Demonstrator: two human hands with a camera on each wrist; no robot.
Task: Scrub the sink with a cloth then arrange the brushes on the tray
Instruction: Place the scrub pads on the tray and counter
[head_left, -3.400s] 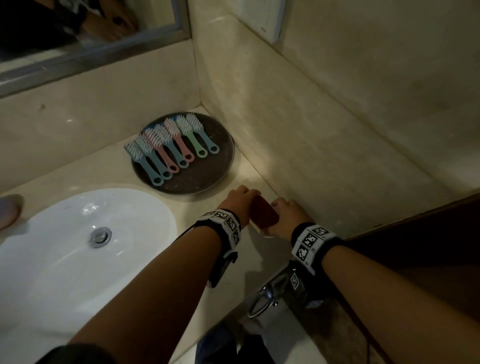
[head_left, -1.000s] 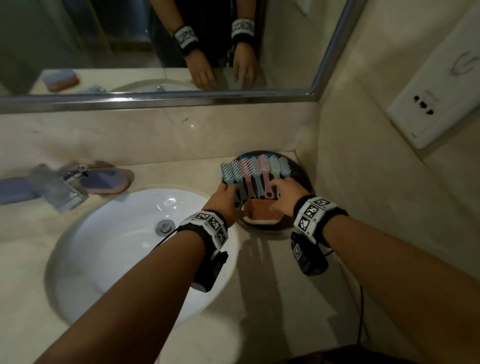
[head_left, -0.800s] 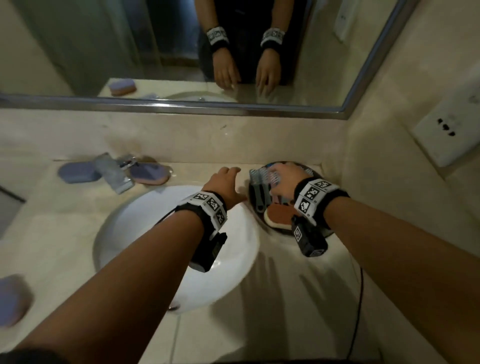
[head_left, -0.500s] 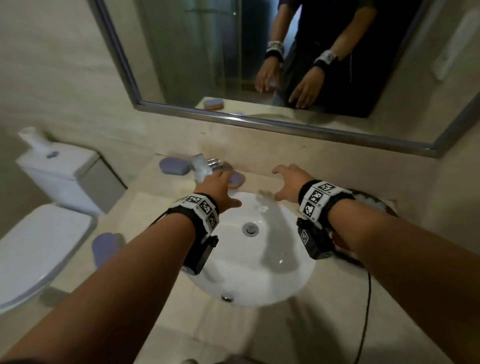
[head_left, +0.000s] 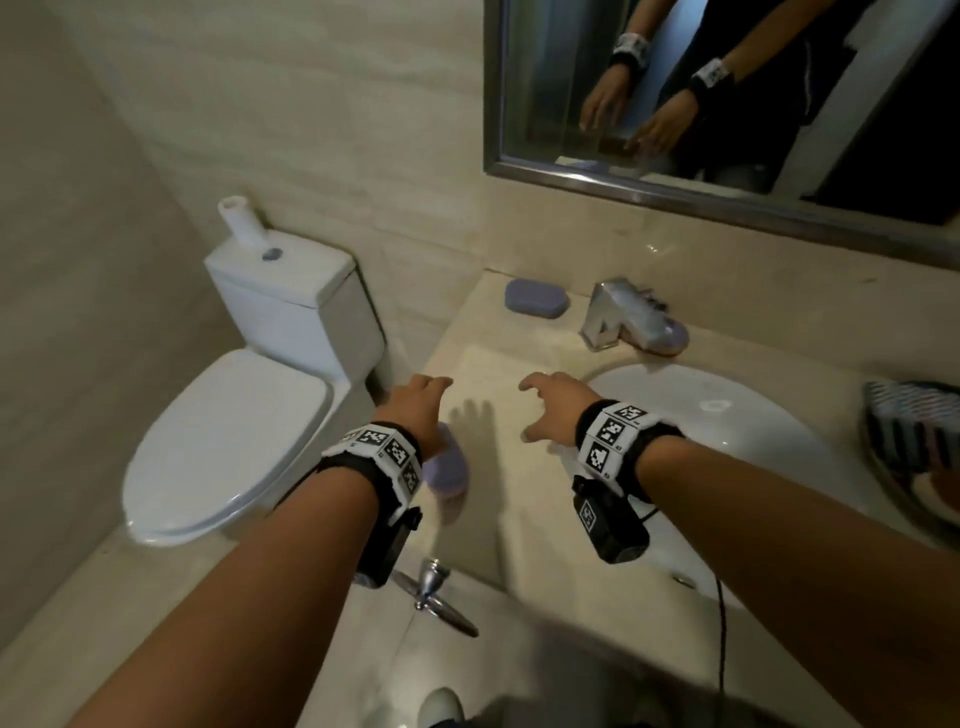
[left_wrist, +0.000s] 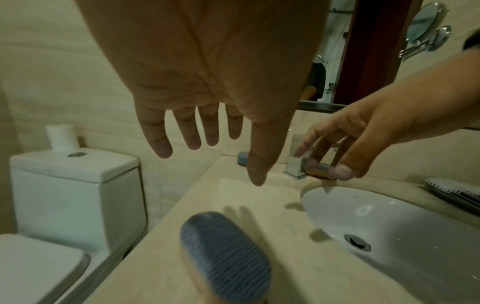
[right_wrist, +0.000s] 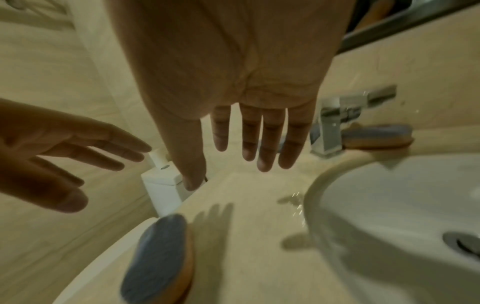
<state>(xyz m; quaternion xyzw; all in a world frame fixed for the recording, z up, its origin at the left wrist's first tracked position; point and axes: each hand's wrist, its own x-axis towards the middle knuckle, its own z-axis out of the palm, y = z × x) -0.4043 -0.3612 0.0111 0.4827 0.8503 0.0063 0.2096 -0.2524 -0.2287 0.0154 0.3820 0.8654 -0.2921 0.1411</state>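
A purple oval brush with a wooden back (head_left: 449, 473) (left_wrist: 226, 246) (right_wrist: 158, 257) lies bristles up on the counter left of the white sink (head_left: 753, 467) (left_wrist: 389, 222). My left hand (head_left: 415, 402) (left_wrist: 215, 164) hovers just above it, fingers spread and holding nothing. My right hand (head_left: 535, 410) (right_wrist: 228, 172) hangs beside it over the counter, also empty. A second purple brush (head_left: 535, 298) lies at the back of the counter. A third (head_left: 670, 338) (right_wrist: 376, 135) sits behind the faucet. The dark round tray (head_left: 883, 467) at the right edge holds several long-handled brushes (head_left: 914, 415) (left_wrist: 454, 190).
A chrome faucet (head_left: 608, 317) (right_wrist: 335, 123) stands behind the sink under the mirror (head_left: 727, 104). A white toilet (head_left: 234, 441) with its lid shut sits left of the counter, a paper roll (head_left: 241, 221) on its tank. A chrome handle (head_left: 431, 592) sticks out below the counter's front edge.
Both hands left the tray after setting a brown item down on it. They swept left across the sink to the counter's left end, and the view swung toward the toilet.
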